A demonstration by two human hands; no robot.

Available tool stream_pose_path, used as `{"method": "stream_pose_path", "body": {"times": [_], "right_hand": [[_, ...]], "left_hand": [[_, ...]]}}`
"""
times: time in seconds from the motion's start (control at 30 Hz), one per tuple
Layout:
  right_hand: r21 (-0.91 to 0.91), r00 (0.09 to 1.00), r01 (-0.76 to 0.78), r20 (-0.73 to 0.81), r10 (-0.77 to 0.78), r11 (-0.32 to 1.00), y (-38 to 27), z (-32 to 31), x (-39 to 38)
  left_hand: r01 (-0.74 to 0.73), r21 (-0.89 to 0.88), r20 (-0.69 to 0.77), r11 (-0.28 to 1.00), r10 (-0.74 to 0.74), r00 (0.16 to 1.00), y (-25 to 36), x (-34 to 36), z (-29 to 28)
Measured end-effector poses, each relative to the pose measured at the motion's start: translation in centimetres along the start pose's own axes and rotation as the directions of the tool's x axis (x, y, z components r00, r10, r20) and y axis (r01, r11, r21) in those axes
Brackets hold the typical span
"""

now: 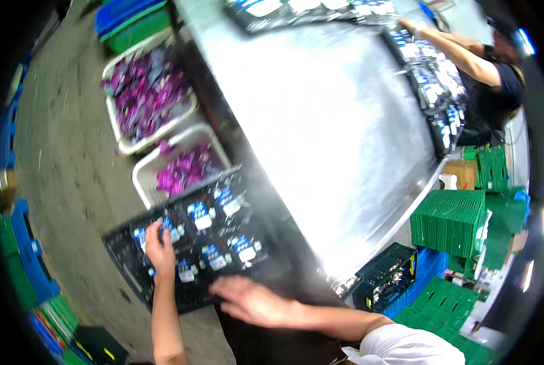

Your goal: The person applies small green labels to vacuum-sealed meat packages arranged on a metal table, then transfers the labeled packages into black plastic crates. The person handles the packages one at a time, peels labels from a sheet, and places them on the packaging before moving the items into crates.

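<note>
A black tray (139,288) lies tilted at the corner of the metal table, with several clear packs in it that bear blue and white labels. Over its left end is my left hand (158,250), thumb and fingers apart, next to a labelled pack (172,229); nothing shows between the fingers. At the tray's near edge my right hand (250,300) is blurred, its fingers stretched out to the left and holding nothing I can see. Other packs, such as a labelled pack (201,215), lie in rows beyond my hands.
Two white tubs (126,148) of purple and grey scraps stand beyond the tray. The shiny metal table (333,128) fills the middle. Across it a person (488,79) reaches into packed trays (433,100). Green crates (447,222) and a black crate (386,277) stand at right.
</note>
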State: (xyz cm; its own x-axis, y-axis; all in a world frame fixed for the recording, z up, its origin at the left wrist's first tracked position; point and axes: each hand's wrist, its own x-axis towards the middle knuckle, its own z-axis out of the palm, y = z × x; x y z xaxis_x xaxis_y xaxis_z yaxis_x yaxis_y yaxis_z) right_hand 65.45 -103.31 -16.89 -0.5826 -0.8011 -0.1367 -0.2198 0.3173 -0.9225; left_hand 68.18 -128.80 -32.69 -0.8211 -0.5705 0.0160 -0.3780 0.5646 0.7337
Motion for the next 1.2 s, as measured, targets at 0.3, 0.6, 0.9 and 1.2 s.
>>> {"method": "stream_pose_path", "body": {"times": [0.3,0.6,0.9,1.2], "right_hand": [[-0.457,0.795,-0.094,-0.569,-0.209,0.885,5.7,-37.4,2.4],[-0.813,0.799,-0.196,-0.456,-0.391,0.548,16.7,-58.8,15.6],[-0.904,0.834,-0.276,-0.394,-0.387,0.326,19.4,-62.2,23.4],[-0.975,0.882,-0.13,-0.197,-0.429,0.181,17.6,-61.8,20.9]], "left_hand": [[-0.533,-0.148,-0.15,0.833,0.514,0.845,34.2,17.6,7.8],[-0.49,0.609,0.008,0.624,0.612,0.791,40.2,26.5,18.3],[-0.564,0.674,0.078,0.476,0.714,0.696,42.4,31.1,20.7],[-0.732,0.593,0.112,0.335,0.866,0.487,41.6,33.1,21.5]]}}
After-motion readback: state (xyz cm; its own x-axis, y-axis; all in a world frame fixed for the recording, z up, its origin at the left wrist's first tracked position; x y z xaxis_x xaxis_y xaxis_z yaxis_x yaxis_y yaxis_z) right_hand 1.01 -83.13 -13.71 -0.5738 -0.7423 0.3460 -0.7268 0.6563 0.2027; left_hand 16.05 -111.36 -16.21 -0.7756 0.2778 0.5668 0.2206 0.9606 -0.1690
